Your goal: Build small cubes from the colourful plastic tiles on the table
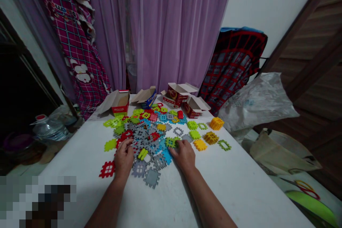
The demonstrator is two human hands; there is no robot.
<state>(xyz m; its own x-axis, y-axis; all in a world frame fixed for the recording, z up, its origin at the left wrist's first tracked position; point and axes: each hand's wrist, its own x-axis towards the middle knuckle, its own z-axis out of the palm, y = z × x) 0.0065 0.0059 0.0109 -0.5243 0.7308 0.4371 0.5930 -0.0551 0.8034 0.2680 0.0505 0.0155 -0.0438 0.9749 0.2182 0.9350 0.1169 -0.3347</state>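
A heap of plastic waffle-grid building tiles [144, 131] in red, grey, blue, green and yellow covers the middle of a white table [80, 181]. My left hand [123, 157] rests on the heap's near side, its fingers over red and grey tiles. Whether it grips one is hidden. My right hand [184, 155] lies on the heap's right side, fingertips touching a green tile [171, 142] and a blue tile [167, 156]. A grey tile [151, 177] lies between my hands, and a red tile [107, 169] lies left of my left hand.
Several opened cardboard boxes [119, 102] stand along the table's far edge, behind the heap. Purple curtains [171, 25] hang beyond them. A water bottle [50, 130] stands low on the left, and a plastic bag [256, 103] and cloth bag [280, 153] sit right of the table.
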